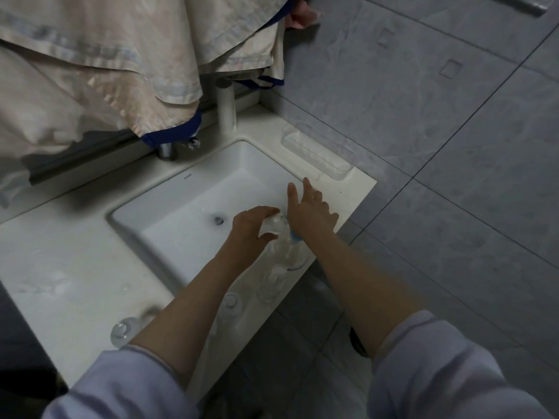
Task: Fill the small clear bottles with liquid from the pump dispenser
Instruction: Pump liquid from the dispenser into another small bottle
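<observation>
We see the pump dispenser (286, 255), clear with a blue collar, standing on the front rim of the sink (193, 189). Left hand (252, 226) curls its fingers (267, 236) round a small clear bottle (273, 223), held tilted by the pump head. Right hand (311, 211) sits over the pump top, fingers spread and mostly straight; contact too blurred to tell. More small clear bottles (121, 331) stand on the white table (60, 267) near the front edge. Faucet (166, 149) behind the sink, cloth (99, 62) hanging above, clear tray (317, 152) at right.
</observation>
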